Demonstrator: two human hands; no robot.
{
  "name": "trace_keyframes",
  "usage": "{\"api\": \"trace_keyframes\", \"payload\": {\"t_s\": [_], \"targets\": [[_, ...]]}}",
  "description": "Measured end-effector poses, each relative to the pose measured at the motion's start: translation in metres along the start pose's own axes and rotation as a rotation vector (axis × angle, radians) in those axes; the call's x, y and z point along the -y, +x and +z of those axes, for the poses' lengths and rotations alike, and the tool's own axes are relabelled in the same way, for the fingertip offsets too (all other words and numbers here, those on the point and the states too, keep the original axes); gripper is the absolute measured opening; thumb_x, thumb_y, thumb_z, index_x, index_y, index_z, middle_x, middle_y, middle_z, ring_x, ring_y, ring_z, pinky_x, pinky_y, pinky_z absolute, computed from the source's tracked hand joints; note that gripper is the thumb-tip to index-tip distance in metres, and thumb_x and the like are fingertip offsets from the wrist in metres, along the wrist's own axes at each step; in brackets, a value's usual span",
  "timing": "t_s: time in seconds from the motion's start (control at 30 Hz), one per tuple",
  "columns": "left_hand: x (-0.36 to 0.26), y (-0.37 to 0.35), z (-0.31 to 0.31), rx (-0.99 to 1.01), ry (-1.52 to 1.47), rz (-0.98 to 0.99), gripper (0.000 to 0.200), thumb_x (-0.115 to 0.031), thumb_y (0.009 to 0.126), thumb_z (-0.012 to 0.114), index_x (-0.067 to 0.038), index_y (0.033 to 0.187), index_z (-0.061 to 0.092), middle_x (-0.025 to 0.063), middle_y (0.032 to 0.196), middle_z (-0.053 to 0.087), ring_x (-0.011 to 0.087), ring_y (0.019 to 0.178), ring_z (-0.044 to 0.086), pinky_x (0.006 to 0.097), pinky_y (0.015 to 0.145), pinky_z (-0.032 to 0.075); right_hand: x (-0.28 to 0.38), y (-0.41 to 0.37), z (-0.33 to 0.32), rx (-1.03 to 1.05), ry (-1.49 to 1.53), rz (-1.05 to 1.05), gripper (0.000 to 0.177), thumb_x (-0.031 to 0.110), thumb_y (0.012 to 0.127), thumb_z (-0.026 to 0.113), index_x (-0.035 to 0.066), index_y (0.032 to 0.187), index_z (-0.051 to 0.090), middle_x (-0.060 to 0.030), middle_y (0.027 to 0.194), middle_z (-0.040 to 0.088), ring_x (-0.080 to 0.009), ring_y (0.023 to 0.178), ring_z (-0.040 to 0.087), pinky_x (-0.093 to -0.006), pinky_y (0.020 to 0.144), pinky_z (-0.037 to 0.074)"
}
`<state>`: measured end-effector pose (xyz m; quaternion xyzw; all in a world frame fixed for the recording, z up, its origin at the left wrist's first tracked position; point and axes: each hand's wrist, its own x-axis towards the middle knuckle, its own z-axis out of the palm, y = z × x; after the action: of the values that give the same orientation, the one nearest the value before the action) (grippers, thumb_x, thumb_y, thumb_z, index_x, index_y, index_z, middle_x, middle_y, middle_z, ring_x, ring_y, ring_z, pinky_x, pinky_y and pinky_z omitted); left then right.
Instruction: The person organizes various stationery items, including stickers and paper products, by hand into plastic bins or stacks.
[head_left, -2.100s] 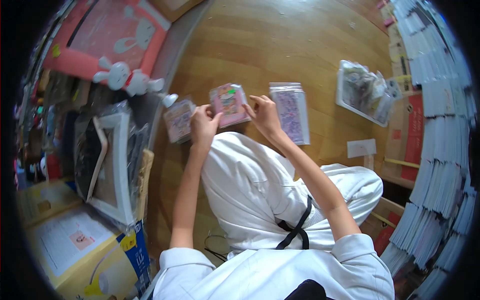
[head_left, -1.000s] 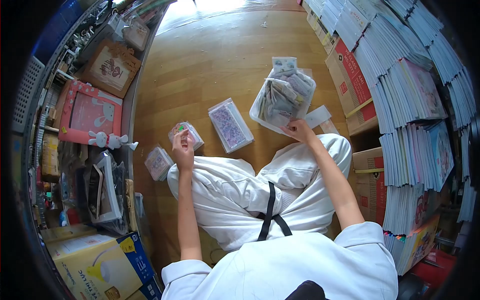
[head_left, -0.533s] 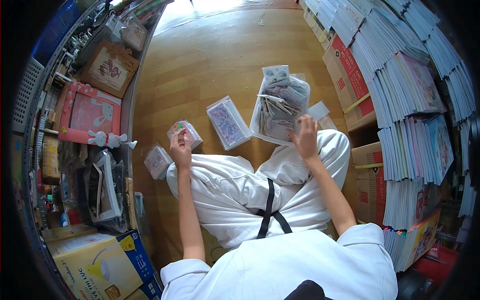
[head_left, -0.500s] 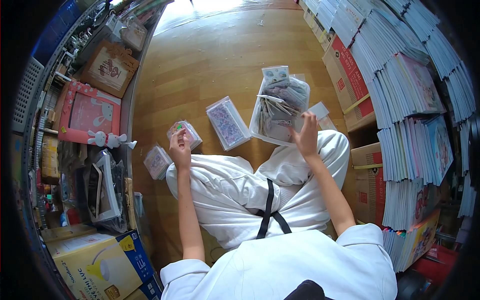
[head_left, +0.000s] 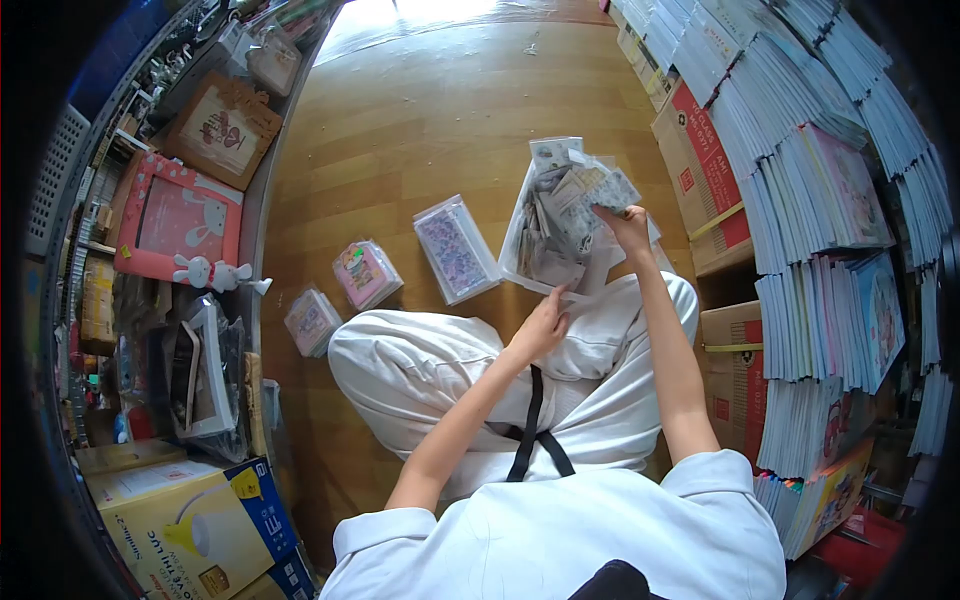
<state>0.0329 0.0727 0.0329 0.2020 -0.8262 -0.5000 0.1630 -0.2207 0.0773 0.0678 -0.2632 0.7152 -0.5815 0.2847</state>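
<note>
A white plastic bin (head_left: 514, 232) full of thin clear-sleeved packets, apparently stickers, sits on the floor before my knees. At its right side, my right hand (head_left: 628, 230) is closed on a bunch of sticker packets (head_left: 600, 190), which fans out over the bin. My left hand (head_left: 540, 325) is at the bin's near rim, its index finger stretched onto the edge and the other fingers curled. Left of the bin are a stack of purple patterned packs (head_left: 456, 248), a pink stack (head_left: 366, 273) with a green and yellow picture, and a smaller pale stack (head_left: 313, 322).
Stacked books and notebooks (head_left: 810, 200) and cardboard boxes (head_left: 700, 180) line the right side. On the left, a shelf holds a pink picture frame (head_left: 180, 215), a brown frame (head_left: 222, 130) and a yellow-and-blue lamp box (head_left: 190, 530). My crossed legs (head_left: 430, 370) border the stacks.
My left hand has left the pink stack and moved right to the bin's near rim. My right hand has taken hold of a bunch of packets and raised it at the bin's right side.
</note>
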Motion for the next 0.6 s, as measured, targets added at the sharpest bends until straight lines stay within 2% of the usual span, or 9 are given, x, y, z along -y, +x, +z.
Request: {"api": "trace_keyframes", "payload": {"t_s": [0.07,0.2,0.3,0.4,0.5,0.57,0.6], "targets": [[0.008,0.013,0.008,0.089,-0.067,-0.158,0.044,-0.009,0.094,0.049,0.003,0.133,0.033,0.0281,0.114,0.056,0.0403,0.112,0.054,0.0419,0.095,0.043,-0.003,0.003,-0.018,-0.030,0.062,0.006,0.019,0.018,0.073,0.081,0.004,0.079,0.071,0.0030,0.072,0.064,-0.0053,0.057,0.053,-0.0240,0.051,0.041],[0.022,0.031,0.022,-0.063,-0.017,-0.001,0.044,-0.009,0.094,0.047,0.006,0.133,0.032,0.0320,0.108,0.058,0.0452,0.104,0.056,0.0447,0.089,0.045,0.021,-0.012,-0.031,-0.131,0.346,-0.011,0.018,0.015,0.073,0.082,0.004,0.074,0.068,0.0011,0.068,0.062,-0.0059,0.053,0.051,-0.0232,0.046,0.037],[0.052,0.066,0.035,-0.246,0.057,0.099,0.047,-0.013,0.095,0.048,0.005,0.135,0.032,0.0314,0.109,0.059,0.0427,0.105,0.058,0.0427,0.089,0.046,0.044,-0.029,-0.035,-0.147,0.403,-0.036,0.019,0.012,0.072,0.082,0.002,0.081,0.068,0.0000,0.073,0.064,-0.0065,0.054,0.054,-0.0224,0.047,0.040],[0.023,0.095,0.003,-0.068,-0.190,-0.193,0.049,-0.018,0.095,0.049,0.004,0.136,0.035,0.0291,0.116,0.058,0.0359,0.107,0.060,0.0390,0.092,0.046,0.047,-0.036,-0.035,-0.166,0.454,-0.070,0.021,0.012,0.073,0.081,0.000,0.086,0.069,-0.0012,0.077,0.065,-0.0073,0.059,0.057,-0.0220,0.053,0.044],[0.040,0.102,-0.032,-0.090,-0.275,-0.137,0.049,-0.025,0.097,0.049,0.003,0.135,0.038,0.0245,0.120,0.057,0.0277,0.110,0.058,0.0350,0.095,0.044,0.044,-0.044,-0.031,-0.110,0.428,-0.072,0.020,0.013,0.076,0.080,-0.001,0.086,0.070,-0.0025,0.080,0.067,-0.0083,0.065,0.059,-0.0236,0.060,0.046],[0.011,0.075,-0.067,-0.305,-0.307,-0.298,0.052,-0.027,0.094,0.055,0.002,0.134,0.040,0.0211,0.124,0.056,0.0245,0.113,0.055,0.0340,0.097,0.043,0.039,-0.049,-0.030,0.045,0.220,-0.003,0.020,0.015,0.077,0.079,-0.001,0.085,0.071,-0.0023,0.080,0.068,-0.0085,0.068,0.059,-0.0255,0.062,0.047],[0.005,0.062,-0.079,-0.372,-0.259,-0.265,0.053,-0.028,0.092,0.059,0.002,0.133,0.041,0.0196,0.124,0.056,0.0236,0.113,0.055,0.0339,0.097,0.042,0.035,-0.053,-0.028,0.125,0.119,0.034,0.020,0.016,0.077,0.078,-0.001,0.085,0.071,-0.0022,0.081,0.069,-0.0086,0.070,0.059,-0.0265,0.064,0.048]]}}
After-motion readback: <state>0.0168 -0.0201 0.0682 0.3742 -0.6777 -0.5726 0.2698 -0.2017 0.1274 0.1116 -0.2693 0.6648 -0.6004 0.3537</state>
